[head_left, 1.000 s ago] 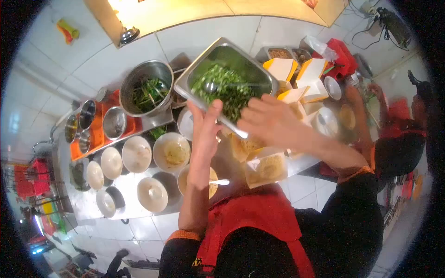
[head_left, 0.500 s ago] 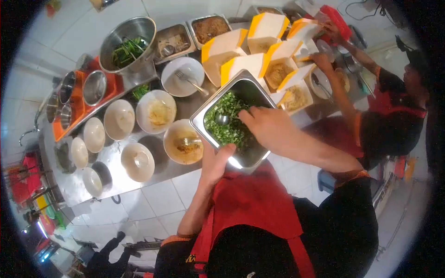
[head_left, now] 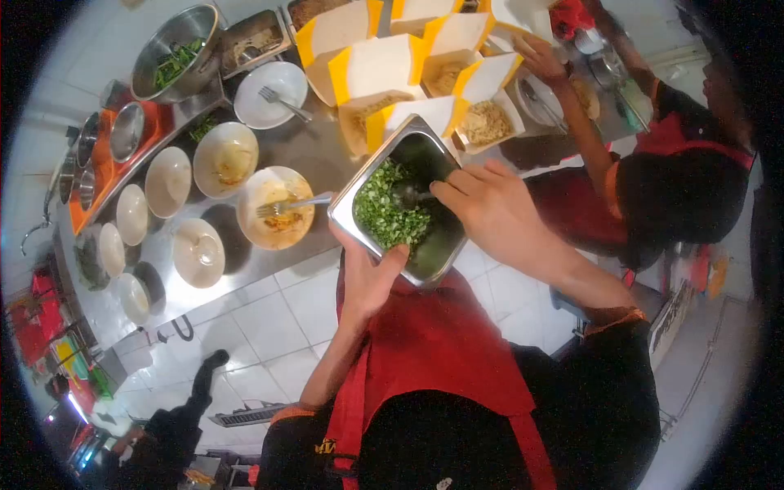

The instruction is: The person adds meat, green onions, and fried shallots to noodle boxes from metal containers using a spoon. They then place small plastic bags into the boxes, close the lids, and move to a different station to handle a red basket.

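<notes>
My left hand (head_left: 371,273) grips the near left side of a square metal container (head_left: 347,214), its thumb over the rim. Chopped green onions (head_left: 388,204) fill the container's left part, and its right part shows bare metal. My right hand (head_left: 490,214) reaches over the right rim with its fingers closed on the handle of a metal spoon (head_left: 408,196), whose bowl lies among the onions. Beyond the container stand open yellow-and-white boxes (head_left: 376,69), some with noodles (head_left: 483,122) inside.
Several bowls (head_left: 198,253) stand on the metal table (head_left: 237,282), one stained bowl (head_left: 282,233) holding a fork. A metal pot (head_left: 147,73) of greens is at the back left. At the right, a co-worker (head_left: 678,196) reaches toward the boxes.
The view has shifted, so bowls and boxes appear further left and higher. My right hand and the spoon have moved slightly right within the container. The co-worker's hand has moved to a box.
</notes>
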Action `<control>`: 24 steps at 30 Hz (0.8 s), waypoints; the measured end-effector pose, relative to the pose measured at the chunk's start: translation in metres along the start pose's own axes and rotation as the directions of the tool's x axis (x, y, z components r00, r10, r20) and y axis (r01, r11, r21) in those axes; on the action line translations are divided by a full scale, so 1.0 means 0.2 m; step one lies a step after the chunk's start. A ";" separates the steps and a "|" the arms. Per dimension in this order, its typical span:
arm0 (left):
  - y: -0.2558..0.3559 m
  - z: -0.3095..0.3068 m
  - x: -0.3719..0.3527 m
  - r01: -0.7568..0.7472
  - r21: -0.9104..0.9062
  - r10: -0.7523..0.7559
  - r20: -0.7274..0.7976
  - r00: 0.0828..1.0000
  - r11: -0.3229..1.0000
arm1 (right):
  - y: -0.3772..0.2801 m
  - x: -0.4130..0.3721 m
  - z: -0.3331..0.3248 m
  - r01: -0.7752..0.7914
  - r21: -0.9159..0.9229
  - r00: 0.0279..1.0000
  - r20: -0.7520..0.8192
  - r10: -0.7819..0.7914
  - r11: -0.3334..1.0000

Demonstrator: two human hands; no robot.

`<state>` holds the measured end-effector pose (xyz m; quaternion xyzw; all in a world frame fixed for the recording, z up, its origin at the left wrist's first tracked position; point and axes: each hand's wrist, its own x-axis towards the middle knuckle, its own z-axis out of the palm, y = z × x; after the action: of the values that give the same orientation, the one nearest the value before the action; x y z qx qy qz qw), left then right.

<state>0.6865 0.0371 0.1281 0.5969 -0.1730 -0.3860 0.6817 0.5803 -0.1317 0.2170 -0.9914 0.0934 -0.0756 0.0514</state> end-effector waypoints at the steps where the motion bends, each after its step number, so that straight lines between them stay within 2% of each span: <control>1: -0.05 0.03 -0.03 -0.052 -0.027 0.051 -0.018 0.999 0.998 | 0.01 -0.05 0.01 0.014 -0.089 0.999 -0.042 -0.018 0.996; 2: -0.12 0.05 -0.06 -0.046 -0.024 0.046 -0.020 0.999 0.999 | 0.02 -0.10 0.02 0.025 -0.178 0.996 -0.083 -0.040 0.984; 5: -0.28 0.12 -0.17 -0.004 -0.008 0.005 0.046 0.999 1.000 | 0.05 -0.28 0.12 0.048 -0.186 0.997 -0.052 -0.058 0.981; 7: -0.33 0.21 -0.25 0.045 -0.074 -0.047 -0.029 0.998 0.996 | 0.03 -0.41 0.20 0.056 -0.099 0.996 -0.058 -0.062 0.993; 9: -0.42 0.24 -0.31 0.059 -0.048 -0.063 -0.068 0.996 0.997 | 0.02 -0.51 0.25 0.012 0.186 1.000 -0.009 -0.010 0.983; 10: -0.45 0.25 -0.34 0.067 -0.030 -0.070 -0.104 0.992 0.997 | 0.02 -0.54 0.26 -0.050 0.237 0.998 0.042 0.041 0.970; 11: -0.47 0.27 -0.37 0.071 -0.027 -0.074 -0.113 0.991 0.997 | 0.02 -0.57 0.26 -0.046 0.246 0.998 0.045 0.036 0.968; 13: -0.48 0.30 -0.40 0.046 -0.066 -0.054 -0.135 0.989 0.997 | 0.04 -0.61 0.27 -0.204 0.413 0.975 0.165 0.147 0.888; 14: -0.48 0.31 -0.42 0.055 -0.066 -0.064 -0.141 0.988 0.996 | 0.06 -0.62 0.27 -0.194 0.414 0.977 0.161 0.138 0.889; 15: -0.49 0.31 -0.43 0.046 -0.066 -0.056 -0.147 0.988 0.997 | 0.08 -0.63 0.28 -0.253 0.445 0.965 0.177 0.193 0.859; 16: -0.50 0.29 -0.44 0.089 -0.133 -0.107 -0.138 0.985 0.987 | 0.10 -0.64 0.29 -0.310 0.473 0.950 0.196 0.245 0.824; 17: -0.53 0.27 -0.45 0.133 -0.197 -0.159 -0.124 0.979 0.971 | 0.12 -0.64 0.29 -0.301 0.475 0.953 0.190 0.237 0.827; 18: -0.63 0.23 -0.47 0.182 -0.254 -0.223 -0.143 0.964 0.950 | 0.13 -0.64 0.30 -0.351 0.539 0.936 0.223 0.272 0.766; 19: -0.65 0.22 -0.48 0.178 -0.252 -0.219 -0.144 0.965 0.951 | 0.14 -0.64 0.31 -0.399 0.597 0.917 0.259 0.304 0.696; 20: -0.66 0.22 -0.48 0.168 -0.327 -0.230 -0.163 0.959 0.930 | 0.14 -0.64 0.34 -0.397 0.598 0.918 0.255 0.304 0.696; 21: -0.67 0.21 -0.48 0.154 -0.400 -0.243 -0.180 0.953 0.903 | 0.15 -0.65 0.38 -0.404 0.674 0.914 0.260 0.312 0.619; 22: -0.64 0.21 -0.49 0.140 -0.394 -0.231 -0.194 0.953 0.908 | 0.17 -0.64 0.40 -0.405 0.742 0.910 0.267 0.318 0.534; 23: -0.62 0.20 -0.49 0.137 -0.394 -0.228 -0.195 0.954 0.909 | 0.18 -0.62 0.41 -0.402 0.742 0.911 0.265 0.317 0.536; 24: -0.60 0.19 -0.49 0.133 -0.410 -0.231 -0.199 0.952 0.902 | 0.20 -0.60 0.41 -0.455 0.764 0.881 0.310 0.358 0.457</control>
<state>0.5587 0.0846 0.0443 0.5048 0.0496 -0.3992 0.7638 0.4690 -0.1399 0.1145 -0.8026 0.2782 -0.0435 0.5259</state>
